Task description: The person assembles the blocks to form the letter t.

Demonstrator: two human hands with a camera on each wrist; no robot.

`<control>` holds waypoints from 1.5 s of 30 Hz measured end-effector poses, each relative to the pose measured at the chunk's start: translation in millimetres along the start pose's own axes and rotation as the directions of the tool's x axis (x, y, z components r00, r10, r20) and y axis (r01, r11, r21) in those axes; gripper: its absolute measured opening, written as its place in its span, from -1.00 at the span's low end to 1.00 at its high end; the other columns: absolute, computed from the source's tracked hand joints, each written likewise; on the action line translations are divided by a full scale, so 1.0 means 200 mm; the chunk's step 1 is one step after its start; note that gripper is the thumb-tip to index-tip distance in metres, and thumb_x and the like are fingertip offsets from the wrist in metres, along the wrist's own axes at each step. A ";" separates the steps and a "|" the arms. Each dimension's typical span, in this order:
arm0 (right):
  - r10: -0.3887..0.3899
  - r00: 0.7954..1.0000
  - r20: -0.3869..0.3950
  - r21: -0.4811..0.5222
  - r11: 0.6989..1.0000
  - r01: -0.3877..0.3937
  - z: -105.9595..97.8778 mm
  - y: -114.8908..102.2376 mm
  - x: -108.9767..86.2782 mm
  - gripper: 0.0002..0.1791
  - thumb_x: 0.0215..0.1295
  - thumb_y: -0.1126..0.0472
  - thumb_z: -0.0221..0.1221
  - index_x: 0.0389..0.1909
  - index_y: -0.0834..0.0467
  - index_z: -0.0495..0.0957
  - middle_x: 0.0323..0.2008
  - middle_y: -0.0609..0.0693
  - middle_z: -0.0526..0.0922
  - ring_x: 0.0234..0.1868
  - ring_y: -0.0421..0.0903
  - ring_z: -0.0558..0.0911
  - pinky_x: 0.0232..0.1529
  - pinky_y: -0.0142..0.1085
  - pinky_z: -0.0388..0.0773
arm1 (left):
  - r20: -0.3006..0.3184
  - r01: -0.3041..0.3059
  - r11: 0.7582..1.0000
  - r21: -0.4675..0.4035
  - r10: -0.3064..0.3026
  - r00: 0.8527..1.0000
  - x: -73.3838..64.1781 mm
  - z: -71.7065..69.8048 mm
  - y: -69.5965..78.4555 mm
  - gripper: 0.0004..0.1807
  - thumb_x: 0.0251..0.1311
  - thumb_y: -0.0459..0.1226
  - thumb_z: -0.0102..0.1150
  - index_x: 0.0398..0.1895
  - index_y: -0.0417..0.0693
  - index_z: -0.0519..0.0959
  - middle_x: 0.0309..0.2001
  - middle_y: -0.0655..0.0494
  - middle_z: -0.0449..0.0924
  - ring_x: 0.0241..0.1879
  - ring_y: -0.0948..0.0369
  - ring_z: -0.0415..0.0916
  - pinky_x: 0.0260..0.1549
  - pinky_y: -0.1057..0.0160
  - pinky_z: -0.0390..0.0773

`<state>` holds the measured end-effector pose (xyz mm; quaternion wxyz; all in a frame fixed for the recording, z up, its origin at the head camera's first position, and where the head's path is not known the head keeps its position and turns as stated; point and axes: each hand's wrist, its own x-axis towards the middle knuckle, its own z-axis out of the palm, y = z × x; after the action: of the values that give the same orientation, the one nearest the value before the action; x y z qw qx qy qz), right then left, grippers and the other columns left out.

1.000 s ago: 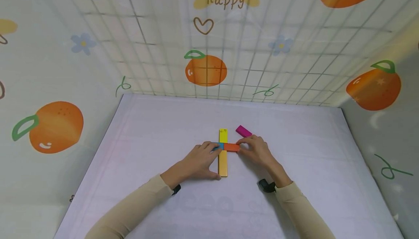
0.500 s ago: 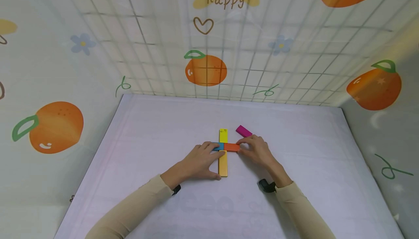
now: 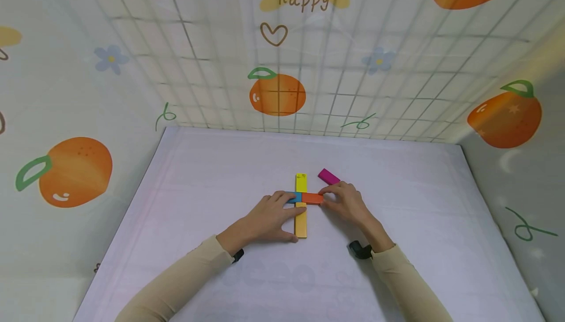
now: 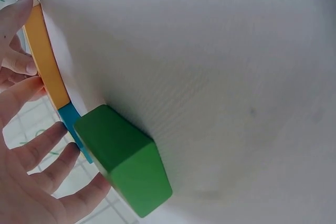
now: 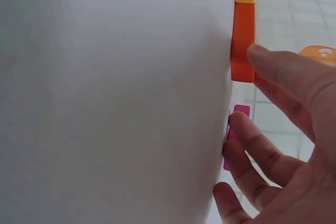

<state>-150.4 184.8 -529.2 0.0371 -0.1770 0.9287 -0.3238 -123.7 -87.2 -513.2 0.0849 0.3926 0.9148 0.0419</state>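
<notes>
A pale cloth wall [image 3: 212, 82] printed with oranges and the word "happy" stands on the far side, and in front of it spreads the white worktop [image 3: 397, 180].

Two bare hands are at work in the middle. The left hand [image 3: 270, 214] is spread wide over the blocks, its thumb at the near end of the long gold block [image 3: 300, 225] and one finger across that block's far end. The right hand [image 3: 346, 205] is narrowed, pinching the right end of the orange block [image 3: 312, 198] between thumb and finger.

The gold block points toward the near side. The green block [image 4: 126, 156] shows only in the left wrist view, just beside the blue block [image 3: 298, 197]; whether they touch is unclear. The magenta block [image 3: 329, 177] lies slanted on the far right, its near end behind the right hand. The yellow block [image 3: 301, 183] sits beyond the junction.

Judging by the layout, a cross is mostly formed: yellow far, gold near, blue left, orange right. Magenta remains apart, and lining up orange seems the step in hand.

Compared with a second ago, a left finger has slid from blue's near edge onto gold; the right hand and the blocks look unmoved.
</notes>
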 end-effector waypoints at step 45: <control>-0.026 1.000 -0.004 -0.011 1.000 0.026 0.00 0.01 0.01 -0.72 0.23 0.16 0.40 -0.03 0.00 0.72 -0.16 0.00 0.59 -0.11 0.03 0.46 -0.14 -0.08 0.38 | -0.009 0.006 1.000 -0.008 -0.006 1.000 0.00 0.01 0.00 -0.01 0.07 0.44 0.14 0.54 0.27 0.22 0.46 0.01 0.15 0.39 0.03 0.09 0.18 -0.05 0.42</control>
<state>-152.1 185.1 -530.7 0.0302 -0.1886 0.9281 -0.3195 -124.2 -87.7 -515.5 0.0823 0.3893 0.9162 0.0471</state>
